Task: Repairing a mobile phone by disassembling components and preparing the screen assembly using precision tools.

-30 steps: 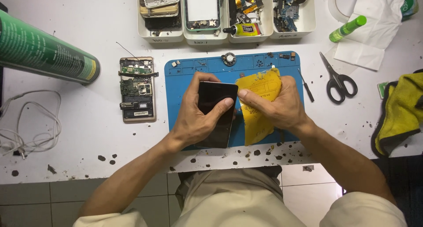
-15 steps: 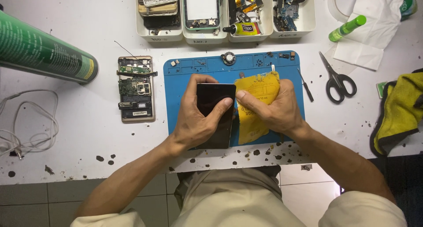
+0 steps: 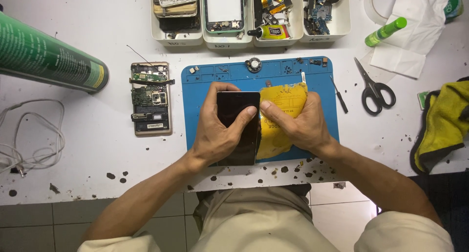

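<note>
Left to right across the white worktable (image 3: 73, 149): a green cylinder (image 3: 46, 56) lies on its side at the far left, above a loose white cable (image 3: 29, 144). Next lies an opened phone chassis (image 3: 150, 98) with its circuit boards exposed, just beside the left edge of the blue work mat (image 3: 293, 71). Over the mat, the left hand (image 3: 220, 132) wraps a dark phone panel (image 3: 238, 130) from the left, thumb across its upper face and fingers closed round its edge, holding it upright along the mat's length. Touching the panel's right edge is a yellow pouch (image 3: 281, 110), which lies on the mat under the right hand (image 3: 298, 125); thumb and forefinger are pinched together where pouch and panel meet, though what, if anything, sits between them cannot be told. Compared with the views a second and half a second before, the panel, pouch and both hands sit in nearly the same place; only small finger shifts appear, suggesting fine work along the panel's edge in progress rather than a new step. Beyond the mat stand white parts trays (image 3: 254, 17); further right lie black scissors (image 3: 373, 88), a green tube (image 3: 386, 31) on white paper (image 3: 415, 32), and a yellow cloth (image 3: 444, 120).
</note>
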